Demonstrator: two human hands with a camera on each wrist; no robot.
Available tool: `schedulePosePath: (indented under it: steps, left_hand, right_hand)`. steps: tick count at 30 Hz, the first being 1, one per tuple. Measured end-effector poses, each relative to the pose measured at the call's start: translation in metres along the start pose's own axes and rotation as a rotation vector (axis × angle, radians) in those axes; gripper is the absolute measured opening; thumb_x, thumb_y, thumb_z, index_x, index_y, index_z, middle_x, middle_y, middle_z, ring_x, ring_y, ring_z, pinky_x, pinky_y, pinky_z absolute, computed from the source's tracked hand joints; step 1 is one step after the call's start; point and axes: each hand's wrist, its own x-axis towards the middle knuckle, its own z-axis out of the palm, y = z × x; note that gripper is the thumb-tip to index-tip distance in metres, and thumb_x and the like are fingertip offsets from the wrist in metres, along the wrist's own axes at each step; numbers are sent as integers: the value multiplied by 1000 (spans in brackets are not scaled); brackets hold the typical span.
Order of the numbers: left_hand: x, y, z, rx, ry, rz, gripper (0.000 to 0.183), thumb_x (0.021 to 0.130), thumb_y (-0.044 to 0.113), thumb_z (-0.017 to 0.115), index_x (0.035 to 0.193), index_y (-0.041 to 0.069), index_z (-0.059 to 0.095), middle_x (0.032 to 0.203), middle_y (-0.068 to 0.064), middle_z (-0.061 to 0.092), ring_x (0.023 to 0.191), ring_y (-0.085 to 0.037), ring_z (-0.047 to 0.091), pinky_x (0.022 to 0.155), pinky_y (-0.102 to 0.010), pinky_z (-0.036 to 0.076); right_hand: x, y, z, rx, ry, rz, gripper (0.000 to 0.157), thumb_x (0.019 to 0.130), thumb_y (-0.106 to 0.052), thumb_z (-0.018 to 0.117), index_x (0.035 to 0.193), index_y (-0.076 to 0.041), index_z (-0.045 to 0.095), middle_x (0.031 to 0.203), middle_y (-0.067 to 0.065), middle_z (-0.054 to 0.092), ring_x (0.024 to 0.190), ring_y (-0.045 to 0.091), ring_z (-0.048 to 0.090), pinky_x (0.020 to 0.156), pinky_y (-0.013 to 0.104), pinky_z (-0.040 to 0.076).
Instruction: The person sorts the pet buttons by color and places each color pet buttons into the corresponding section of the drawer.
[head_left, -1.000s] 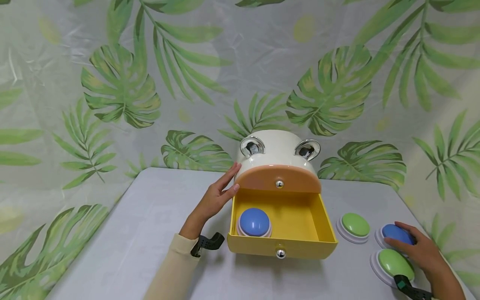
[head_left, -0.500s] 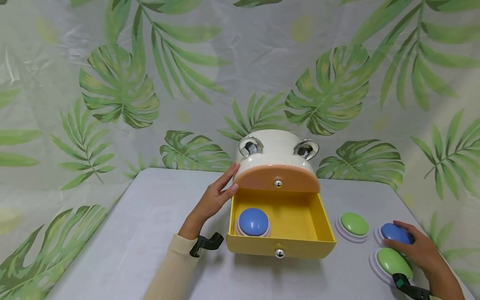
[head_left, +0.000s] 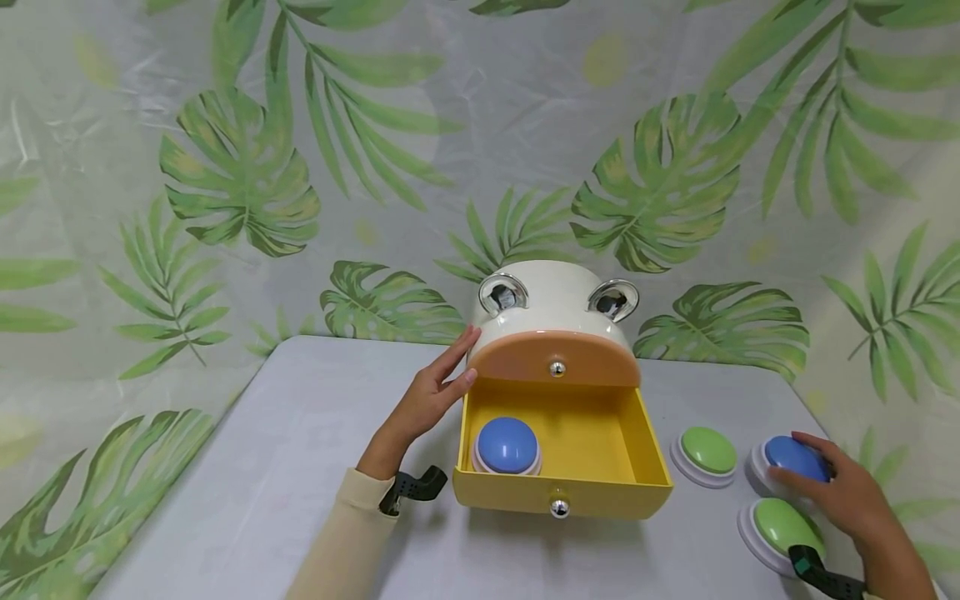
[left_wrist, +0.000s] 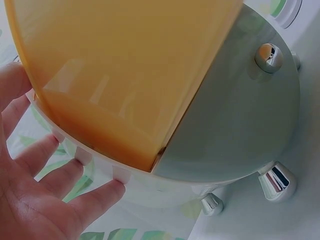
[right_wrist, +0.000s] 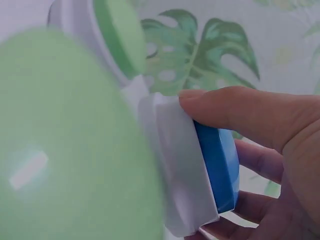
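Note:
My left hand (head_left: 431, 387) rests with extended fingers against the left side of a white animal-shaped drawer box (head_left: 555, 292). In the left wrist view the fingertips (left_wrist: 117, 187) touch its outer wall. The box's yellow lower drawer (head_left: 566, 497) is pulled out, and a blue push button (head_left: 507, 444) with a white base sits in its left part. At the right, my right hand (head_left: 855, 492) grips a second blue push button (head_left: 795, 457). The right wrist view shows the thumb on the white base (right_wrist: 182, 165) and the other fingers around the far side, partly hidden.
A green push button (head_left: 708, 450) stands between the drawer and my right hand. Another green one (head_left: 789, 525) lies close in front of that hand, partly under the wrist strap. The orange upper drawer (head_left: 525, 358) is closed. A leaf-patterned curtain (head_left: 375, 125) hangs behind the white table (head_left: 225, 500).
My right hand has moved slightly up in the head view, and the blue push button in it has shifted and tilted a little. My left hand stays put on the box.

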Motion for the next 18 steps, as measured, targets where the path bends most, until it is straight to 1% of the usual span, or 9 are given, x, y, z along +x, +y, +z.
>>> schedulePosePath:
  steps: [4,7,11,14,17,18]
  left_hand:
    - [0,0,0,-1,-3,4,56,101,22,52,151,36,31,159,12,19,144,-15,23,100,-41,45]
    - [0,0,0,-2,-2,-8,57,101,20,52,152,35,31,159,12,19,144,-15,23,100,-39,45]
    - [0,4,0,4,1,-21,58,101,14,51,153,29,31,160,8,19,145,-18,22,101,-41,44]
    - [-2,18,0,7,-5,-16,57,101,10,50,153,18,30,160,-2,18,145,-26,21,101,-44,44]
    - [-3,33,0,6,-16,-17,57,100,7,49,153,10,29,160,-10,17,145,-30,21,101,-44,43]
    - [-3,37,0,10,-18,-18,56,100,7,49,153,9,29,160,-11,17,145,-30,21,101,-43,43]
  right_hand:
    - [-4,-13,-3,27,45,1,91,92,-52,57,152,0,13,138,50,15,116,68,25,86,76,33]
    - [-8,-22,-4,34,87,1,90,92,-52,58,152,-1,15,138,50,17,115,68,26,85,76,34]
    - [-12,-35,-7,29,126,1,89,92,-52,58,153,-4,16,139,50,18,115,68,27,84,76,36]
    - [-16,-46,-8,43,153,4,88,91,-53,58,154,-7,17,141,48,17,117,68,27,84,77,35]
    - [-21,-58,-9,55,185,-11,88,91,-53,60,154,-9,18,142,46,19,117,67,29,82,77,37]
    - [-22,-62,-9,56,192,-16,87,91,-53,60,154,-10,18,142,46,19,117,67,29,82,76,37]
